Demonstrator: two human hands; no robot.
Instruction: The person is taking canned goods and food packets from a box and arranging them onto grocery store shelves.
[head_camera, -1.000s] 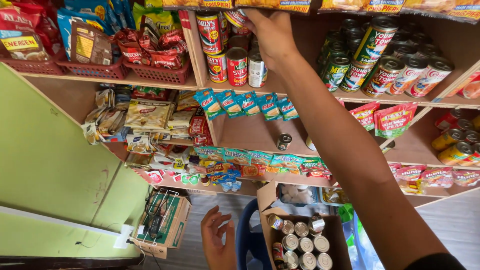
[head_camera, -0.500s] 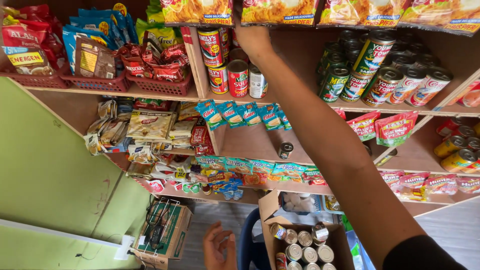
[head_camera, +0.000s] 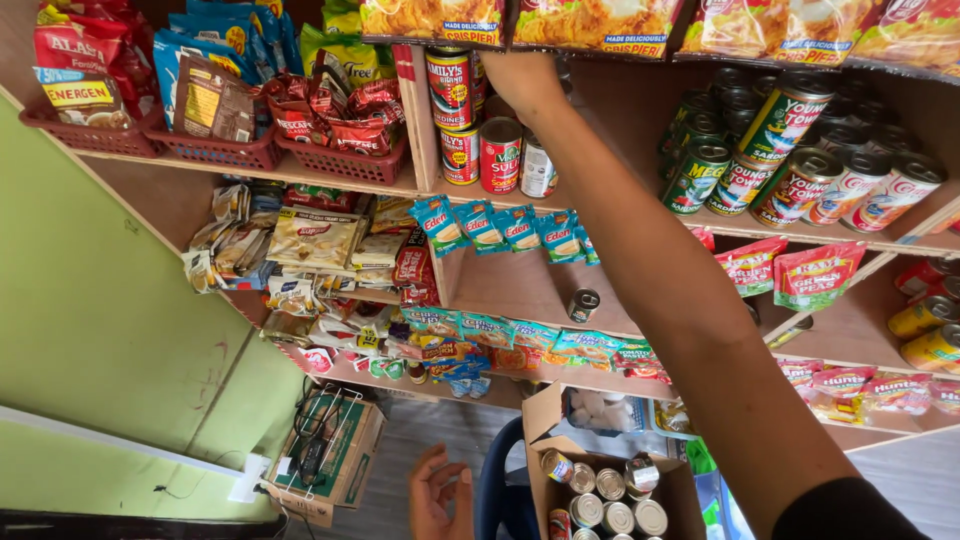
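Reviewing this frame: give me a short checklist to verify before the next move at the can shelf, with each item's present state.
1. Right hand at the top shelf, beside the stacked red cans: ok.
2. Right hand's grip: cannot tell, the fingers are hidden behind the hanging snack packets.
3. Left hand free: ok, fingers spread, holding nothing.
4. Cardboard box open, with cans in it: ok.
5. Red cans standing upright: ok.
6. Free space behind the front row: cannot tell.
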